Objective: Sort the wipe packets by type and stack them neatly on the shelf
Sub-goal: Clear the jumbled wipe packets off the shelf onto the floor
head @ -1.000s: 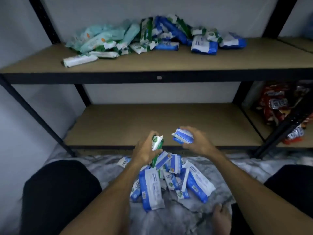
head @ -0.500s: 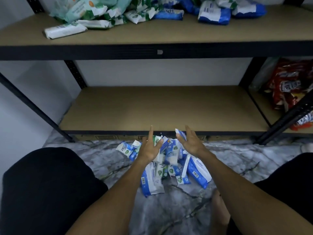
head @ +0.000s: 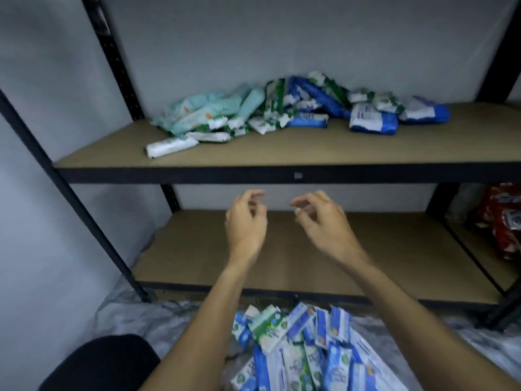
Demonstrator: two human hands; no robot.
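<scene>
Two heaps of wipe packets lie jumbled. On the upper shelf, pale teal packets sit at the heap's left end, with green-and-white packets beside them. Lower down, the left hand hangs in front of the lower shelf, fingers loosely curled, holding nothing. Beneath the arms, the floor heap of blue and green packets rests on the ground. The right hand, near the left, is equally slack and empty. Blue-and-white packets close the shelf heap; red snack bags stand far right.
</scene>
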